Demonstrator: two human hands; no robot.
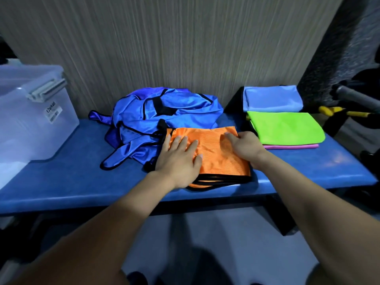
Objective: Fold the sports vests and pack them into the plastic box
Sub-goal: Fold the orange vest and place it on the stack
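Note:
A folded orange vest (218, 155) with black trim lies at the front of the blue bench (72, 182). My left hand (178, 159) presses flat on its left half, fingers straight. My right hand (244, 147) rests on its right edge with fingers curled into the cloth. Behind the orange vest sits a crumpled heap of blue vests (162, 118). The clear plastic box (30, 118) with a grey latch stands at the bench's left end.
On the right of the bench lie a folded light-blue vest (271, 98) and a folded green vest (285, 127) on top of a pink one (292, 146). A wood-grain wall runs behind. Dark equipment with yellow parts (339, 113) stands past the right end.

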